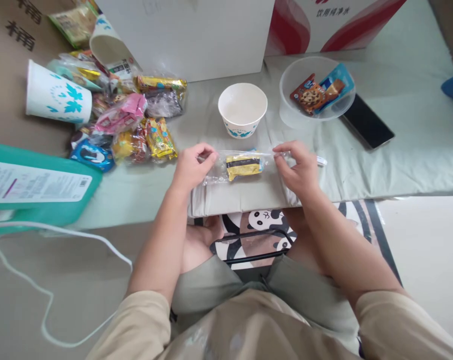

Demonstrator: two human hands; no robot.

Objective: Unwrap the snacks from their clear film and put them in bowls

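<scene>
At the centre of the frame a clear snack packet lies stretched flat on the pale green cloth, a yellow and black bar showing through its wrapper. The left hand is closed on the packet's left end, fingers curled and pinching the clear film. The right hand is closed on the packet's right end in the same way, thumb and fingers pressed on the film. The packet thus spans the gap between the two hands, touching both, with the bar midway between them.

Just above the packet stands a white paper bowl with teal marks. To its right, in the upper right of the frame, a clear plastic bowl holds two cookie packets, and a dark phone lies just beside it. In the upper left, a heap of wrapped snacks sits near a tipped paper cup and a second cup. A teal package lies at the left edge.
</scene>
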